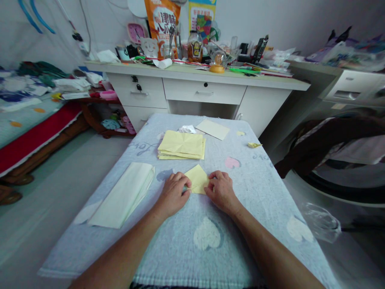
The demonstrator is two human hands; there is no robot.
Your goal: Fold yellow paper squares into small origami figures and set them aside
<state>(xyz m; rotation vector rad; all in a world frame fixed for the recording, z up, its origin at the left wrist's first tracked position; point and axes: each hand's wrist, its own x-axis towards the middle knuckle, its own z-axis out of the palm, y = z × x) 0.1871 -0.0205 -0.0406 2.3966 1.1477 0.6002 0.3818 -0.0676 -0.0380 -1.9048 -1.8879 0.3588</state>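
Observation:
A small folded sheet of yellow paper [197,178] lies on the cloth-covered table, its top coming to a point. My left hand [176,192] is closed on the paper's left corner, thumb and fingers pinched together. At the right edge, my right hand [221,189] grips the sheet between curled fingers and thumb. Just beyond the hands sits a stack of creased yellow paper sheets [181,144]. A folded bundle of pale greenish paper [124,194] rests to the left of my left hand.
Behind the stack are a pale card [213,129] and a crumpled white tissue [187,129]. A small folded yellow paper piece [254,145] lies at the far right of the tablecloth [258,245]. A cluttered white desk [204,93] stands beyond, with a washing machine [351,92] at right.

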